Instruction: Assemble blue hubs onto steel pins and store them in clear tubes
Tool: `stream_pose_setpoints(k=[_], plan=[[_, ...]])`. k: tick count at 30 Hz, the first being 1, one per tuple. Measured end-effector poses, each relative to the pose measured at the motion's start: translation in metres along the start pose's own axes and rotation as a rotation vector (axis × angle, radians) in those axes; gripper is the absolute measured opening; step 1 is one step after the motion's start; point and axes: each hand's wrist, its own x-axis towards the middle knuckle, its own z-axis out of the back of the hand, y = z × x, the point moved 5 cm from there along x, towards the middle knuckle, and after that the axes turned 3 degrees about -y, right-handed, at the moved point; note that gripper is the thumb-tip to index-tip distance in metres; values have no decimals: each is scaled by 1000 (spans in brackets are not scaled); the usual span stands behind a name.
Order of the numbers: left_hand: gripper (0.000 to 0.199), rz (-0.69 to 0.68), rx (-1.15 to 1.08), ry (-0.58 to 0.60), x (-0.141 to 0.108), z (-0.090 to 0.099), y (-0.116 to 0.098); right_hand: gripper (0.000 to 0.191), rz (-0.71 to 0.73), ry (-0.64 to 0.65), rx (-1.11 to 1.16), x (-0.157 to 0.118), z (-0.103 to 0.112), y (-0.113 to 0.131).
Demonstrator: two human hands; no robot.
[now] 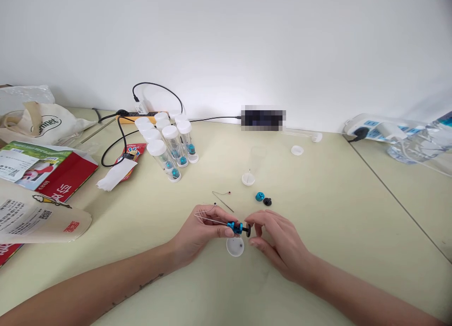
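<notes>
My left hand [206, 229] is pinched round a small blue metal fitting [231, 225] with a black disc-ended screw [248, 230] pointing right. A bent thin wire [212, 219] runs from the fitting back over my left fingers. Just right of the screw, my right hand [277, 239] is curled with thumb and forefinger apart; I see nothing held in it. Beneath the fitting lies a white cap [235, 247] with a small dark bit inside. Beyond my hands are a loose blue knob [260, 196], a black knob [267, 201] and another bent wire [223, 199].
Several clear tubes [172, 147] with white caps stand at back left, blue parts inside. A small white cap [248, 179] holds a pin. Along the wall are a dark pixelated device [263, 118] and a white power strip [370, 126]. Boxes [67, 175] and a paper cup [45, 217] occupy the left.
</notes>
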Motion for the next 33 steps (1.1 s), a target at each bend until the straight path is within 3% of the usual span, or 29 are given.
stream_pose_setpoints(k=[13, 21, 33], plan=[[16, -10, -6, 10, 1, 0, -1, 7, 30, -1, 25, 0, -1, 2], [16, -5, 10, 18, 0, -1, 1, 15, 23, 29, 8, 0, -3, 0], [15, -14, 11, 3, 2, 0, 0, 8, 33, 9, -15, 1, -2, 0]])
